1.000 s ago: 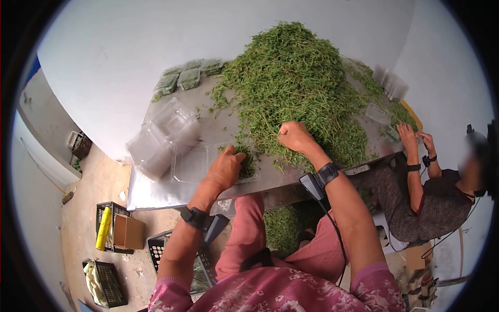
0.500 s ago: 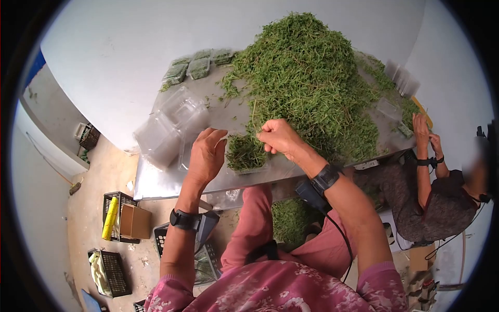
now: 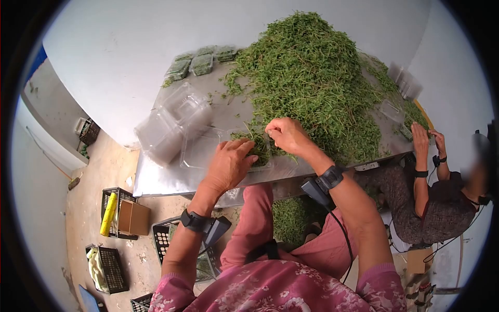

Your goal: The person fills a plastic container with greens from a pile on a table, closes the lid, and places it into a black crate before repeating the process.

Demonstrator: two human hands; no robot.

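Note:
A clear plastic clamshell box (image 3: 264, 167) filled with green leafy stems (image 3: 260, 147) sits near the table's front edge, its clear lid (image 3: 200, 146) lying open to the left. My left hand (image 3: 230, 162) rests on the greens in the box, fingers stretched out over them, covering the box's left part. At the box's far right corner is my right hand (image 3: 289, 137), with thumb and fingertips pinched together; whatever lies between them is too small to make out. Right behind it rises a big heap of the same greens (image 3: 312, 78).
Stacked empty clamshells (image 3: 158, 136) stand at the table's left. Several filled boxes (image 3: 201, 63) sit at the back left. A co-worker (image 3: 436, 208) sits at the right, hands near another box. Black crates (image 3: 112, 270) and a cardboard box (image 3: 134, 217) are on the floor.
My left hand has moved right, from beside the box onto the greens. My right hand has shifted slightly right, still pinched. The co-worker's hands have moved a little apart.

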